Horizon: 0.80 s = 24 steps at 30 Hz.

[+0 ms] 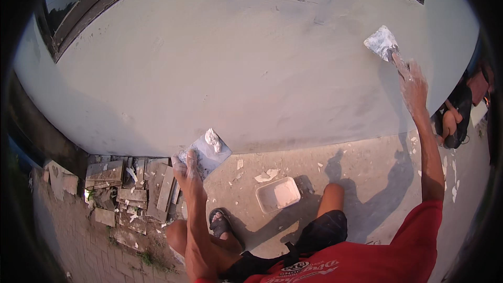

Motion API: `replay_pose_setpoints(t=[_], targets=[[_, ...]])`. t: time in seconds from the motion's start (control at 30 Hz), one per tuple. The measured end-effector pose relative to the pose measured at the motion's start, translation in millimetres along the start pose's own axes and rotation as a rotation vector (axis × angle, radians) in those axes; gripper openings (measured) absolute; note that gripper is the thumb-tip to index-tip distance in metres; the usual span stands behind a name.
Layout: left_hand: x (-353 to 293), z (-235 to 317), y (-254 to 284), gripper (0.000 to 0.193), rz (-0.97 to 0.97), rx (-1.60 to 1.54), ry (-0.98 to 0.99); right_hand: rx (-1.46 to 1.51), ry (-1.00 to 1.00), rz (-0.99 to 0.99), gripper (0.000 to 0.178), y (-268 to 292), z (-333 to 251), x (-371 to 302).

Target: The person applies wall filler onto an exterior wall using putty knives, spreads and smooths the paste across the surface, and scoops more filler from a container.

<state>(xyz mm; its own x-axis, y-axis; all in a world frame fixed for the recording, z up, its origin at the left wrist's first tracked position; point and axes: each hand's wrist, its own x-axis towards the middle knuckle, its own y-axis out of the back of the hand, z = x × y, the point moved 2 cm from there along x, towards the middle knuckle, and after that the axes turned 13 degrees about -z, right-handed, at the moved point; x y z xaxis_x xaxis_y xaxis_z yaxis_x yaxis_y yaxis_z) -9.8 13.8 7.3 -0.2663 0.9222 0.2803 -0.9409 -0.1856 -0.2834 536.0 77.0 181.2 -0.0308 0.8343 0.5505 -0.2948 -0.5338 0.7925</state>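
My right hand, whitened with paste, is closed round the handle of a putty knife. The broad blade, smeared with white, lies at or very near the pale wall at the upper right; whether it touches I cannot tell. Lower down, my left hand grips a flat square plate, thumb on top. A lump of white putty sits on the plate's far part. The plate is held out in front of the base of the wall.
A white rectangular tub with pale residue stands on the concrete floor. Broken boards or tiles are heaped at the left. White flakes litter the ground. A dark window frame borders the wall; another person is at the far right.
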Motion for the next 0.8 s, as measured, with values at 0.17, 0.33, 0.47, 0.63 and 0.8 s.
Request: replay_pose_setpoints(t=[0.17, 0.33, 0.47, 0.63, 0.8], targets=[[6.1, 5.2, -23.4, 0.017, -0.028, -0.046, -0.006, 0.651, 0.417, -0.172, 0.048, 37.3, -149.7, -74.2], [0.0, 4.1, -18.4, 0.021, 0.030, 0.112, 0.056, 0.505, 0.734, -0.257, 0.055, 49.3, -262.1, -86.0], [-2.5, 8.8, -34.2, 0.020, 0.027, 0.142, -0.017, 0.366, 0.767, -0.231, 0.053, 49.5, -278.7, -84.9], [-10.2, 9.2, -18.0, 0.027, 0.121, 0.280, -0.067, 0.175, 0.704, -0.199, 0.051, 31.4, -230.1, -63.4], [-7.5, 7.1, -16.5, 0.024, 0.073, 0.196, -0.089, -0.145, 0.506, 0.294, 0.052, 75.4, -182.9, 28.7]])
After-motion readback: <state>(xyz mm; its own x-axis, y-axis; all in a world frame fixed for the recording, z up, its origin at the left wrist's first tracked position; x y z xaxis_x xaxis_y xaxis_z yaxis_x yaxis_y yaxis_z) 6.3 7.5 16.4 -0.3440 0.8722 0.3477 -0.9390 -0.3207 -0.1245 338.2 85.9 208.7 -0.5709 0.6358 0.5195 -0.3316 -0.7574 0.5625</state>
